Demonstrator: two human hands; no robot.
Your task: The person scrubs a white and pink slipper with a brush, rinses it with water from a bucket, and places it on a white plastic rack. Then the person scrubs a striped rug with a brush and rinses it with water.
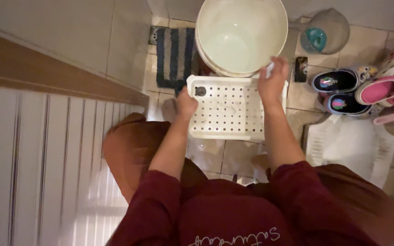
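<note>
I am crouched over a tiled floor with both arms extended forward. My left hand is clamped on the left edge of a white perforated tray, fingers curled around the rim. My right hand is closed around a small white object at the tray's far right corner; the object is mostly hidden in my grip, and I cannot tell what it is. The hand is also touching or just over the tray's rim at that corner.

The tray sits level between my knees and a large white bucket, its far edge just beside or tucked under the bucket's near wall. A dark round fitting shows at the tray's far left corner.

Surroundings:
- A blue and dark striped mat lies to the left of the bucket, partly behind the tray.
- A translucent jug with a teal item inside stands to the right of the bucket.
- Several small shoes, dark and pink, are grouped at the far right.
- A white basin-like piece rests on the floor just right of my right forearm.
- A white slatted panel fills the left side.
</note>
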